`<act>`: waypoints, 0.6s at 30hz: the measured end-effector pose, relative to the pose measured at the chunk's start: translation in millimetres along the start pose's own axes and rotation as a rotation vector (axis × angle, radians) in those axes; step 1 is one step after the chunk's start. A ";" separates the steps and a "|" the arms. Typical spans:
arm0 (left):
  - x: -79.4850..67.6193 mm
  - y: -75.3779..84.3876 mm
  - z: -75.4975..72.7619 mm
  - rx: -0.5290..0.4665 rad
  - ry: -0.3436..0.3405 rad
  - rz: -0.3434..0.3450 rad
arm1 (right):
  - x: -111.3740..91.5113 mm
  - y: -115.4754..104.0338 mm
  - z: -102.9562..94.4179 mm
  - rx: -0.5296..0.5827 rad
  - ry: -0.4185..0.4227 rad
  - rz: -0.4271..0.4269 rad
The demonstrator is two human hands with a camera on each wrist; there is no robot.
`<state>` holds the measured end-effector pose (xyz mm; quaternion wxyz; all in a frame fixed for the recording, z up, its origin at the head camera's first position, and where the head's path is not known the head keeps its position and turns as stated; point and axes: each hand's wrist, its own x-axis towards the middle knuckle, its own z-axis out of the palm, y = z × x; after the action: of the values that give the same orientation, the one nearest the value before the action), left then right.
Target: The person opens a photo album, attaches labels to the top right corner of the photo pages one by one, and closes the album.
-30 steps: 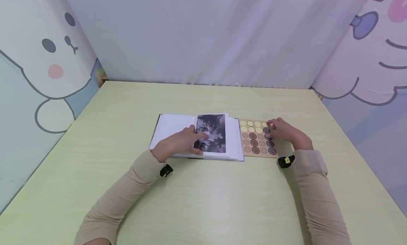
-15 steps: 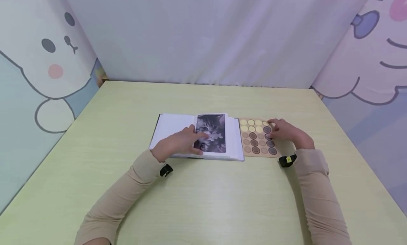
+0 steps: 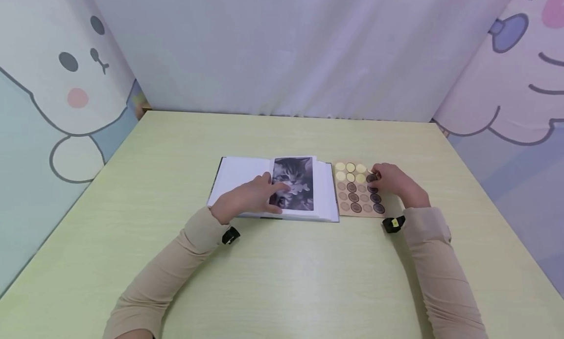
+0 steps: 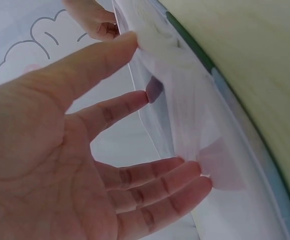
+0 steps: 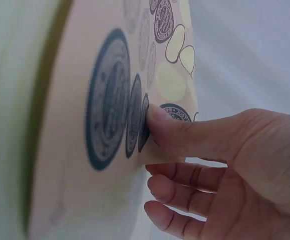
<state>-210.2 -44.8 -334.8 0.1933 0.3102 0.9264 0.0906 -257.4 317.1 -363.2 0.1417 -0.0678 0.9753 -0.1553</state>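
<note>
An open album (image 3: 233,172) with a cat picture (image 3: 293,182) on its right page lies mid-table. My left hand (image 3: 253,194) lies across it, fingers spread, fingertips on the pages; in the left wrist view they touch a translucent page sleeve (image 4: 184,115). Right of the album is a tan sticker sheet (image 3: 358,212) with rows of yellow, brown and dark round stickers. My right hand (image 3: 392,179) pinches its far right corner. Close up in the right wrist view, the thumb (image 5: 177,132) presses the printed face beside a dark sticker (image 5: 110,100), and the other fingers curl at the edge.
The pale wooden table (image 3: 282,275) surrounds both things. A white curtain (image 3: 282,50) hangs behind its far edge, and cartoon-printed cloths (image 3: 75,75) hang at both sides. Black straps with small devices (image 3: 393,224) sit at the wrists.
The sticker sheet has shifted slightly right, away from the album. My right hand has drawn its fingers closer together at the corner; the left hand stays put.
</note>
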 end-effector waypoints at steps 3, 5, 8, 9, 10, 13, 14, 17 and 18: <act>1.5 -0.2 0.2 0.002 0.002 0.004 | -1.6 -2.6 -0.2 -0.012 0.019 0.017; 1.3 0.1 0.1 0.002 0.003 0.004 | -3.2 -4.3 -0.5 -0.006 0.031 0.026; 1.0 1.3 -0.4 -0.001 -0.001 0.001 | -5.3 -5.5 -1.0 0.023 0.030 0.041; 0.8 1.5 -0.6 -0.002 -0.002 0.000 | -5.7 -5.4 -1.1 0.034 0.028 0.044; 0.6 1.6 -0.7 -0.002 -0.002 -0.002 | -6.2 -5.8 -1.4 0.042 0.027 0.044; 0.6 1.0 -0.4 -0.004 0.002 -0.004 | -6.4 -5.9 -2.1 0.050 0.022 0.035; 0.7 0.8 -0.2 -0.006 0.002 -0.005 | -6.4 -5.9 -2.2 0.047 0.023 0.031; 0.8 0.4 0.3 -0.004 0.003 -0.005 | -6.5 -5.9 -2.3 0.030 0.024 0.013; 0.6 0.4 0.3 -0.003 0.003 -0.004 | -6.6 -6.0 -2.2 0.025 0.028 0.006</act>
<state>-210.3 -44.1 -335.2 0.1923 0.3078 0.9272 0.0919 -251.3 313.3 -357.6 0.1295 -0.0608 0.9754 -0.1679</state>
